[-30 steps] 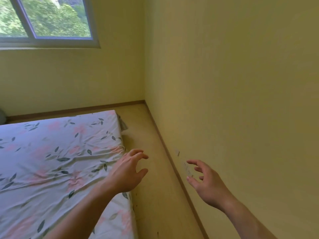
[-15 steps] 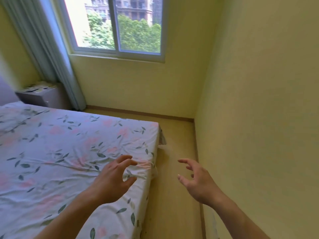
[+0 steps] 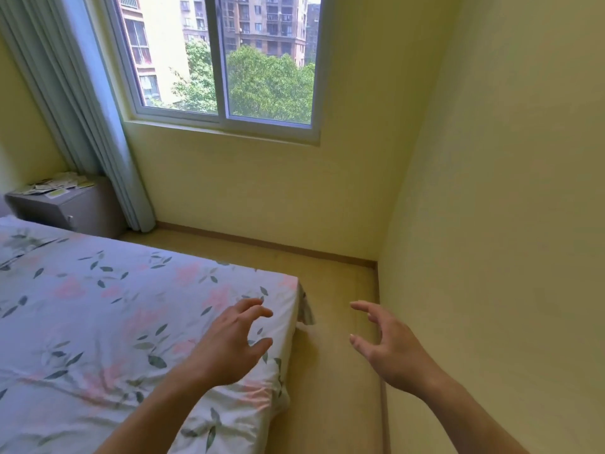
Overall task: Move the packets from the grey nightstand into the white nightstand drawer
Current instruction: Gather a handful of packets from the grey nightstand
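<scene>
The view had swung left since a second earlier, bringing the grey nightstand (image 3: 70,209) and the packets (image 3: 54,186) scattered on top into sight beside the curtain (image 3: 82,109). The left hand (image 3: 230,345) hovered over the bed (image 3: 98,322) and the right hand (image 3: 389,348) over the floor (image 3: 334,371), both spread, loosely curled, holding nothing.

A white bed sheet (image 3: 108,326) is printed with pink blossoms and grey-green leaves. Beyond the sheet's far corner, a grey nightstand (image 3: 70,209) is topped with pale packets (image 3: 54,185), one marked yellow-green. Beside the nightstand, a pale blue-grey pleated curtain (image 3: 82,103) is hung. The walls (image 3: 491,191) are painted pale yellow, edged by a light brown skirting board (image 3: 271,246) over a tan floor (image 3: 330,371). The window frame (image 3: 222,121) is white.
</scene>
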`<state>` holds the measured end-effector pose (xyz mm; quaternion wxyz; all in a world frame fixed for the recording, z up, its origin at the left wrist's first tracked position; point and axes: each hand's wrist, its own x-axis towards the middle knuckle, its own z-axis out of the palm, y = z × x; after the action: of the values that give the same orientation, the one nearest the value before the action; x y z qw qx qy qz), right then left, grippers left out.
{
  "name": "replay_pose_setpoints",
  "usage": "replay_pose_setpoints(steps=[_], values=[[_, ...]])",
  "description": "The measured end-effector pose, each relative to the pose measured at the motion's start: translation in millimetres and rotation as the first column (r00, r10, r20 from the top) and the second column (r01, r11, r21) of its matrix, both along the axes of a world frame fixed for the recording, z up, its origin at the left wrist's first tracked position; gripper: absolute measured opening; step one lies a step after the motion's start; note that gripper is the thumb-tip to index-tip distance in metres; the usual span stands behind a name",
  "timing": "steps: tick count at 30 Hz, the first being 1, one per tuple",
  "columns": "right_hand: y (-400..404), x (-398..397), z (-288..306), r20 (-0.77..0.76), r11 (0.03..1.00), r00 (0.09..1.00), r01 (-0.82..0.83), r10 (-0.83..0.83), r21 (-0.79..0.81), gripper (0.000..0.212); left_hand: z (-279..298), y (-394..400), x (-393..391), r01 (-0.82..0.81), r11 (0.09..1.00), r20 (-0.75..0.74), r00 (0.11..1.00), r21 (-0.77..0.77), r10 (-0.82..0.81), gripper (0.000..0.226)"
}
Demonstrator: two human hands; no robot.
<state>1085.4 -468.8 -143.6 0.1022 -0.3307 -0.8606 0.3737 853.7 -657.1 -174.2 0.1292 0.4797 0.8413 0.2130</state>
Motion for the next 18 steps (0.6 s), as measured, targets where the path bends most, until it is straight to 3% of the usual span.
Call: replay_pose_setpoints(steps=[9,18], values=[[184,-82,-5,-0.028,0.998,0.998,-0.063,0.063,-0.002,0.063,15,184,-61,0.007,0.999,-0.036,0.999,0.031,-0.006,0.047],[362,-202,7,0.005,0.955,0.955,-0.298,0.298,-0.010,0.064,21,304,-137,-0.267,0.963,-0.012,0.963,0.044,0.268,0.049]])
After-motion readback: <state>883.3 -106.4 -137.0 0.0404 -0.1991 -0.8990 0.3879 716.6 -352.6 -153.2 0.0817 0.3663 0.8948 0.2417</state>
